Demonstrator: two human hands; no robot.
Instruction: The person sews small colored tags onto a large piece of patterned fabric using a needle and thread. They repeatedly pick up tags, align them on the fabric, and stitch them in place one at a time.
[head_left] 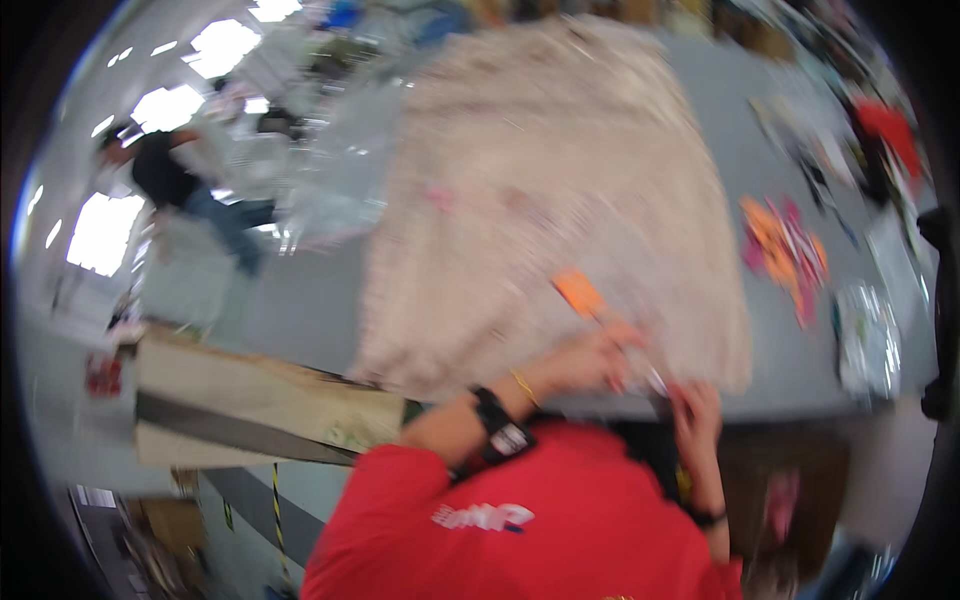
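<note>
A large pale pink, fluffy textile piece lies spread over the grey table. At its near edge, my left hand is closed, its fingertips at one end of a small orange tag. Close by on the right, my right hand is pinched around something small. A thin, pale sliver shows between the two hands, too smeared by motion to name. Small pink marks dot the textile. Blur hides the finer detail of the fingers.
On the grey table, orange and pink tags lie in a heap at right. Nearby are a clear plastic packet and a dark slender tool. Clear plastic sheeting lies at left. Another person stands farther left.
</note>
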